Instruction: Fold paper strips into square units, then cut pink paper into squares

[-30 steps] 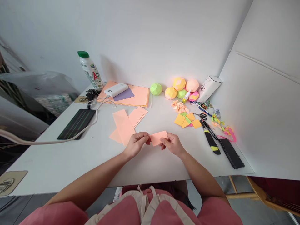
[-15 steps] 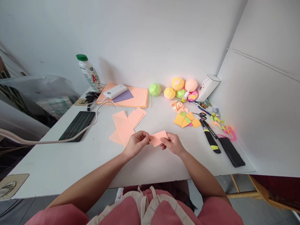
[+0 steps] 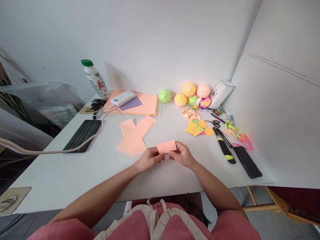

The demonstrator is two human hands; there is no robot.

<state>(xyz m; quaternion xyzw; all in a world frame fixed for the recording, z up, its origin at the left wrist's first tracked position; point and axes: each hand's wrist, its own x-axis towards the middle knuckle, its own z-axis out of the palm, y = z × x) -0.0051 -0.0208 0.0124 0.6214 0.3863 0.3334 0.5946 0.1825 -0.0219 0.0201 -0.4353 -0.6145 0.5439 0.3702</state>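
Note:
A small peach paper piece (image 3: 166, 146) is stretched between my two hands, just above the front middle of the table. My left hand (image 3: 151, 158) pinches its left end, thumb along the lower edge. At the other end, my right hand (image 3: 183, 154) grips it between thumb and fingers. Beyond my left hand lie larger peach paper strips (image 3: 133, 137), overlapping one another. Right of my hands are yellow, orange and green paper squares (image 3: 197, 127) and a heap of small folded peach pieces (image 3: 191, 113).
Faceted paper balls (image 3: 189, 89) and a glue bottle (image 3: 197, 103) stand at the back. Scissors (image 3: 214, 123), a box cutter (image 3: 226, 150) and a black case (image 3: 247, 162) lie right. A power bank (image 3: 122, 98), paper stack (image 3: 150, 104), phone (image 3: 83, 135) and bottle (image 3: 95, 79) are left.
The peach paper has turned from a tilted position to nearly level and shifted slightly left. My left hand has moved from its corner to a fuller grip on its left end.

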